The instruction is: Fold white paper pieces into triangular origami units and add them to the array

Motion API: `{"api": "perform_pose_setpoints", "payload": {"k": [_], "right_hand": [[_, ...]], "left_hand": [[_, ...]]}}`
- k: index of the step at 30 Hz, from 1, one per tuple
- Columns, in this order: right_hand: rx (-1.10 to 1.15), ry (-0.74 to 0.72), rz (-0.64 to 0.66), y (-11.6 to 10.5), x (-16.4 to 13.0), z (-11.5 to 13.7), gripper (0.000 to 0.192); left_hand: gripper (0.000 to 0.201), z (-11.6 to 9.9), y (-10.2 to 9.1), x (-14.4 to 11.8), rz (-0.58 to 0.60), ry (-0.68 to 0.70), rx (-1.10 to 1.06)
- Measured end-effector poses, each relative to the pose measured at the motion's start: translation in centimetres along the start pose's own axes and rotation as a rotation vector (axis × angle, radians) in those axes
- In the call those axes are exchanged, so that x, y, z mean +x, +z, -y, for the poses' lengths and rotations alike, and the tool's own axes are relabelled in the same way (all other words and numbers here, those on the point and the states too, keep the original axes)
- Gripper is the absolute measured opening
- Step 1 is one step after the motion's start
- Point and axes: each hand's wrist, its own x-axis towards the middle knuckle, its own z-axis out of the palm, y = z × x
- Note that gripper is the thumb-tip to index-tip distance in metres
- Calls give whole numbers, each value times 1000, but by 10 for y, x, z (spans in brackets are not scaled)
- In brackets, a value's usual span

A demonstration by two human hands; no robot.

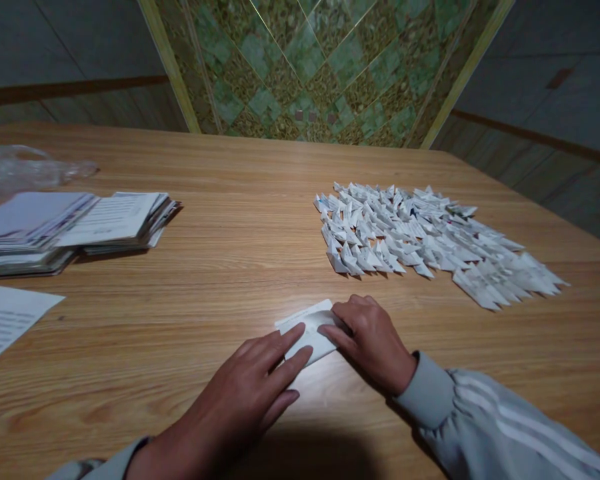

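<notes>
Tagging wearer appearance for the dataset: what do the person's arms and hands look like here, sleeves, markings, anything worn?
Both hands are bare: no gloves, rings or watch visible. The right hand comes out of a light grey long sleeve with a ribbed cuff and white stripes running along the arm. The left hand shows only a sliver of a similar grey cuff at the frame's bottom edge; stripes there cannot be seen.

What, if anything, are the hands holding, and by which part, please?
Both hands press a small folded paper flat on the table: left hand on its near edge, right hand on its right end.

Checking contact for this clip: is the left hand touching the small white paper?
Touching: the head view shows the left hand with fingers lying flat on the small white paper.
</notes>
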Motion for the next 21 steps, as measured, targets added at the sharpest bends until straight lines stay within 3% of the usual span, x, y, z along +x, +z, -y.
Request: {"api": "perform_pose_setpoints", "payload": {"k": [7, 21], "right_hand": [[-132, 25, -4, 2, 7, 0, 26], [-236, 29, 13, 3, 17, 1, 33]], "left_hand": [[54, -4, 2, 0, 42, 51, 66], [54, -7, 14, -3, 22, 33, 110]]}}
